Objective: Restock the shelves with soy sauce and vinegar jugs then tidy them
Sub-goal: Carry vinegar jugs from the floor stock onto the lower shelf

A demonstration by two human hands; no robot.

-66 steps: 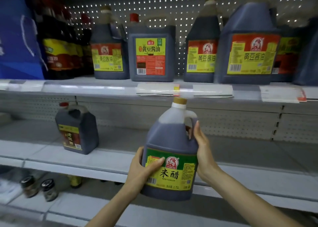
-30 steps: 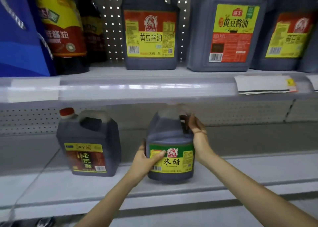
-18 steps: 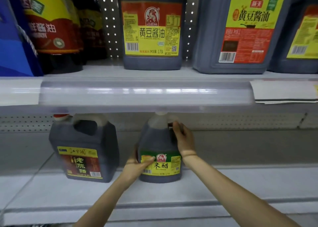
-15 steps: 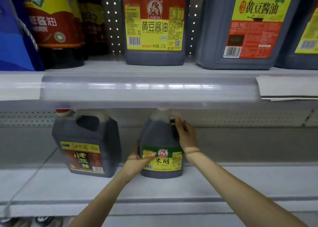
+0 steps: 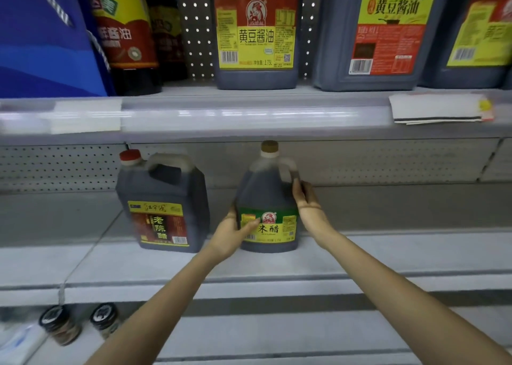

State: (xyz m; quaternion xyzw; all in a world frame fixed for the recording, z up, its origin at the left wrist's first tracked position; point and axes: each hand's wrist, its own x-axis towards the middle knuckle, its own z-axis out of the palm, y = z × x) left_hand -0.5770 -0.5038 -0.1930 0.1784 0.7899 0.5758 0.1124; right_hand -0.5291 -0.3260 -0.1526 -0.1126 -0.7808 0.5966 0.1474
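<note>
A dark vinegar jug with a green-and-yellow label stands upright on the middle shelf. My left hand grips its lower left side, thumb across the label. My right hand holds its right side just below the handle. To its left stands a squarer dark vinegar jug with a red cap, a small gap between the two.
The upper shelf carries several soy sauce jugs and bottles, with a blue bag at far left. Price tags hang on its edge. Two small jars sit on the bottom shelf, lower left.
The green-label jug was carried from in front of the shelf onto the middle shelf and set down beside the red-capped jug. Both hands have stayed on it throughout.
</note>
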